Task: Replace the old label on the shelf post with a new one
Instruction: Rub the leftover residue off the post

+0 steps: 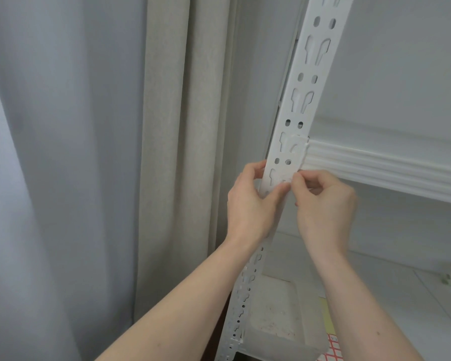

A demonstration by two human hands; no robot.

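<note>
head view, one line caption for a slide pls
Both hands, left hand and right hand, pick at a white shelf post beside curtains.

obstacles: curtain (167, 152) left of post (294, 113), shelf beam (388, 170) right | free: below beam

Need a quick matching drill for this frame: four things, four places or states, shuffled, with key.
Things:
1. left hand
2. right hand
3. shelf post
4. curtain

Places or states:
A. hangs in folds left of the post
B. white, punched with slots and holes, leaning to the upper right
C. fingers pinched at the post's front face, from the right
D. wrapped around the post's left edge, thumb on the front

Pairs: 1-D, 2-C, 3-B, 4-A
</note>
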